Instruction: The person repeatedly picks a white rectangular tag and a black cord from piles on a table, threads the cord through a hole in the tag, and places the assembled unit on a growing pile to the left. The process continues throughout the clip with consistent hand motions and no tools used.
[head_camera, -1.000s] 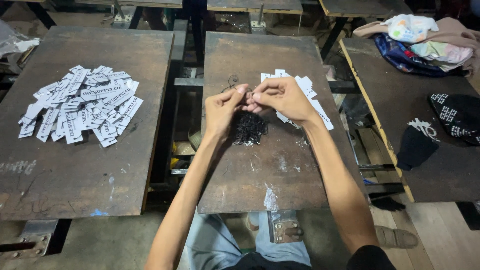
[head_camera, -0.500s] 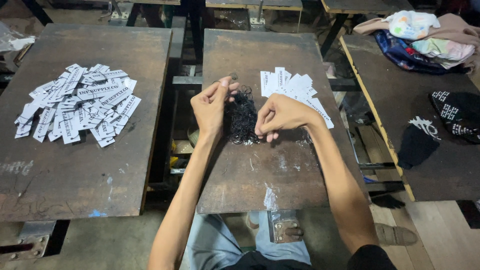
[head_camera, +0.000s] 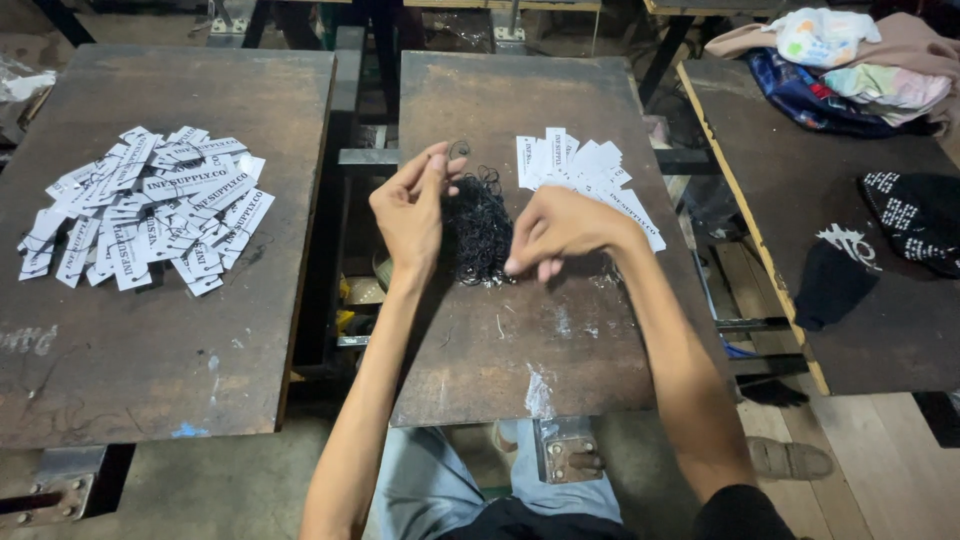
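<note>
Now my left hand (head_camera: 410, 210) pinches a thin black loop (head_camera: 459, 150) above the black tangle (head_camera: 477, 232) at mid-table (head_camera: 500, 360); my right hand (head_camera: 560, 230) grips strands at its edge, beside white tags (head_camera: 585, 170).

Between the left hand (head_camera: 408, 215) and right hand (head_camera: 560, 232), thin black matt string loops (head_camera: 478, 232) on a scuffed, rough wooden board (head_camera: 520, 340); white paper tags (head_camera: 590, 170) just beyond.

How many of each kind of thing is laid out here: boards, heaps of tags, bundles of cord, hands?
Dark worn wooden boards: 3
Heaps of white printed paper tags: 2
Tangled bundles of thin black cord loops: 1
Hands at the bundle: 2, left hand, right hand
Total: 8
</note>
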